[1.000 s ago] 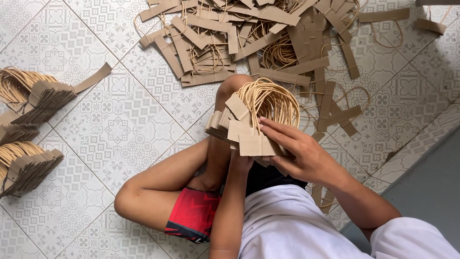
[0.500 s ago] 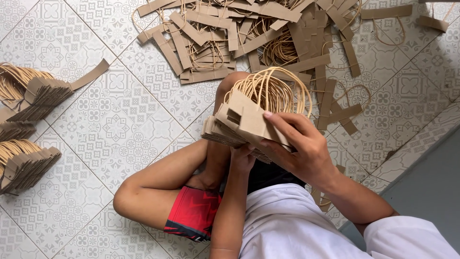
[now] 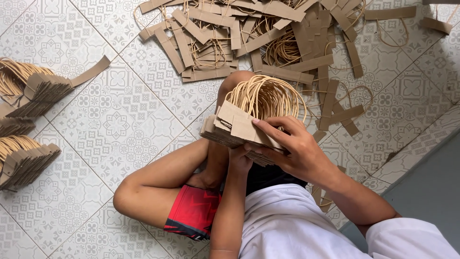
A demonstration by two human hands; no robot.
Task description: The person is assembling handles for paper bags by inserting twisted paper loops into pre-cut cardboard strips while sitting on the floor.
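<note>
— What was the person wearing?

— A plain white short-sleeved cotton shirt [image 3: 287, 225], loose, with soft folds across the near middle of the view. Its right sleeve [image 3: 412, 240] ended above the elbow at the near right corner.

— And below that?

— Red shorts with a dark, thinly striped hem band [image 3: 191, 213], seen on the thigh at the near left. A strip of black fabric [image 3: 268, 175] showed just beyond the shirt.

— Anything on the arms or hands?

— Both forearms were bare. The left hand [image 3: 239, 160] and the right hand [image 3: 297, 148] carried no gloves, rings or watch. The knee [image 3: 132, 199] was bare too.
</note>
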